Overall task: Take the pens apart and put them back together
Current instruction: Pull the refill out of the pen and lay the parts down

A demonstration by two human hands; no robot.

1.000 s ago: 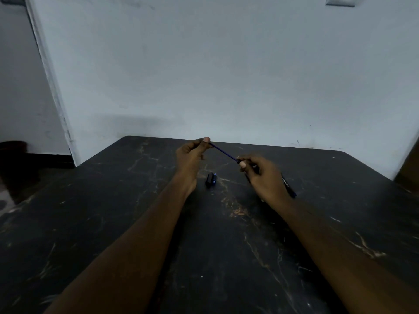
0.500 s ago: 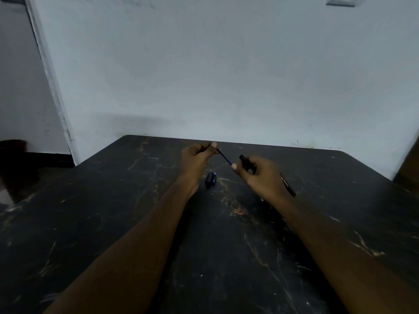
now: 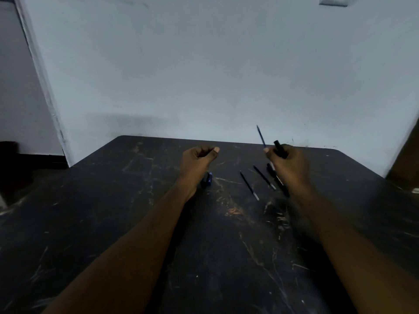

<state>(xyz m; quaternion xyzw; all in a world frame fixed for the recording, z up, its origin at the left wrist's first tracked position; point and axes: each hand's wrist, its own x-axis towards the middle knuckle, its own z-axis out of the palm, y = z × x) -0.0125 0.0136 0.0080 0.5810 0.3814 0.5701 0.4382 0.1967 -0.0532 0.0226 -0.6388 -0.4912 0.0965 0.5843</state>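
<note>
My right hand (image 3: 289,165) is closed around a black pen barrel (image 3: 279,149) and a thin blue refill (image 3: 260,135), which sticks up and to the left above the fingers. My left hand (image 3: 199,158) hovers over the table with its fingers curled and thumb against them, nothing visible in it. Two loose refills (image 3: 249,185) (image 3: 264,177) lie on the dark table (image 3: 136,223) between the hands. Another black pen barrel (image 3: 278,181) lies partly under my right hand. Small blue and black caps (image 3: 207,179) sit beside my left wrist.
The table's far edge meets a pale wall (image 3: 204,75). A doorway and dark floor lie to the left (image 3: 22,132). A brown object (image 3: 408,159) stands at the table's right edge.
The hands have moved apart. My left hand has let go of the blue refill; my right hand now holds it with the barrel, further right. Two refills on the table have come into view.
</note>
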